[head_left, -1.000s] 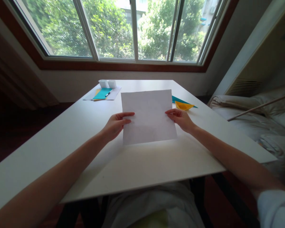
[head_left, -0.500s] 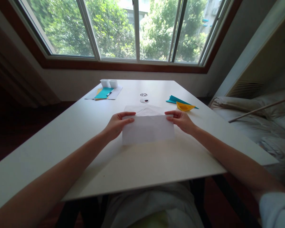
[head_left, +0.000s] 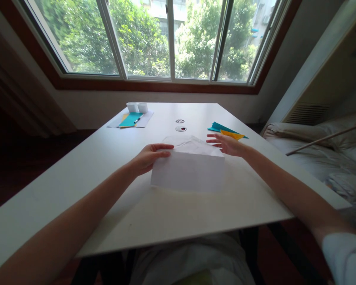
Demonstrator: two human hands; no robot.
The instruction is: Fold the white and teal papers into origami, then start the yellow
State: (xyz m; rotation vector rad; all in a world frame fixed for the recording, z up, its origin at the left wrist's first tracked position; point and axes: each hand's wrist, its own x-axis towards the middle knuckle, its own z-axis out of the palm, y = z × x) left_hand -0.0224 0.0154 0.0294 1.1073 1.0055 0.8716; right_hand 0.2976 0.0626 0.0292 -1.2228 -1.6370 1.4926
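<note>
A folded sheet of white paper (head_left: 188, 172) is tilted above the white table, its crease running across the top and a peaked flap behind it. My left hand (head_left: 150, 158) pinches its left side between thumb and fingers. Just off the paper's upper right corner is my right hand (head_left: 227, 144), open with its fingers apart and holding nothing. Behind that hand lie a folded yellow paper boat (head_left: 233, 135) and a teal paper plane (head_left: 221, 126).
At the table's far left, two small white containers (head_left: 137, 107) stand by teal paper (head_left: 131, 119), yellow and white sheets, and a pen (head_left: 138, 118). Two round fittings (head_left: 180, 128) sit mid-table. The table's near edge (head_left: 190, 240) is close to my lap.
My right hand has let go of the paper's right side and opened. The paper has tipped, its right end swinging slightly nearer, while my left hand keeps its hold.
</note>
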